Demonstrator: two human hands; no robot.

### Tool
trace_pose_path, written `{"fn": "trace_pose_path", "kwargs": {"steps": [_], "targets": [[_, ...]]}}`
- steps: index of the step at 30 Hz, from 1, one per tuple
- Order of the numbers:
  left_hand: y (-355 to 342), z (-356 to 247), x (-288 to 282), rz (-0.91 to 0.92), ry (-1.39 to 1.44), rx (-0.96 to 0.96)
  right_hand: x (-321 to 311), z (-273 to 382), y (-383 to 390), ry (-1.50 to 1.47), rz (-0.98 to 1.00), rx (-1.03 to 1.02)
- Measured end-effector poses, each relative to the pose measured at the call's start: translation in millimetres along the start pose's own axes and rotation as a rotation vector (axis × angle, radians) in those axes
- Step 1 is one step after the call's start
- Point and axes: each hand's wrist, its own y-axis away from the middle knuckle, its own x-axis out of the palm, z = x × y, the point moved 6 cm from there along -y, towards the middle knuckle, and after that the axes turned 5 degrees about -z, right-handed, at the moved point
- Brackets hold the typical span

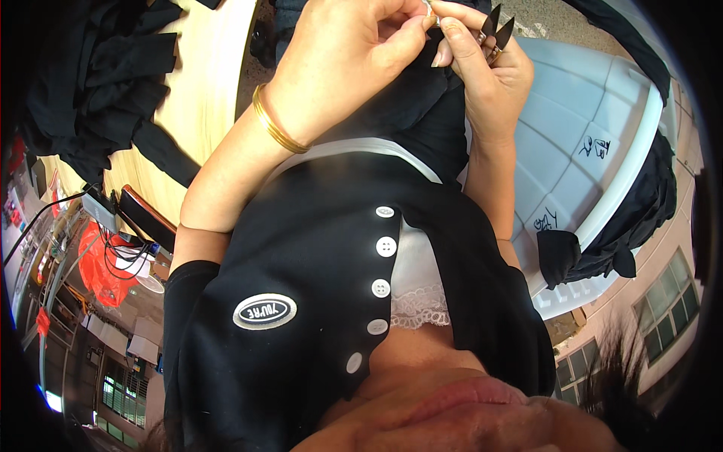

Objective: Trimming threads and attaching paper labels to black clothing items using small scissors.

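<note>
Near the top edge, my left hand (354,53) is closed, its thumb and fingers pinching a small whitish thing (431,13) that is too small to name. A gold bracelet (273,124) circles that wrist. My right hand (493,83) meets it from the right, with thumb and finger pinched at the same small thing. Tucked in the right hand's curled fingers is a pair of thread snips (495,36), its two dark pointed blades apart and sticking up past the fingers. Dark cloth (410,105) lies below the hands, over my lap.
On the left, a pale wooden table (207,68) bears black fabric pieces (113,75). Cables, a dark flat case (147,218) and a red plastic bag (105,264) are at its near end. A big pale-blue plastic tub (557,113) stands at right, black cloth (640,218) hanging over its rim.
</note>
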Motion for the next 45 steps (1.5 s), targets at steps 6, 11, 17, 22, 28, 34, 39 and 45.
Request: {"fn": "trace_pose_path", "kwargs": {"steps": [6,11,17,22,28,34,39,45], "targets": [[1,0,0,0.026,0.008,-0.011,16,25,-8,-0.617,0.113,-0.392],[0,-3,1,0.027,-0.037,0.053,10,19,-9,-0.499,0.056,-0.277],[1,-12,2,0.030,-0.185,0.182,14,11,-13,-0.420,0.038,-0.337],[0,-14,6,0.002,-0.286,0.298,13,12,-11,-0.241,0.043,-0.241],[-1,-17,6,-0.046,-0.252,0.384,5,22,-1,-0.006,-0.018,-0.363],[2,-22,7,-0.029,-0.299,0.342,17,5,-11,-0.150,-0.036,-0.364],[0,-19,8,-0.016,-0.265,0.306,13,14,-7,-0.511,-0.060,-0.600],[0,16,4,0.018,0.152,-0.105,-8,-4,8,-0.097,-0.126,0.038]]}}
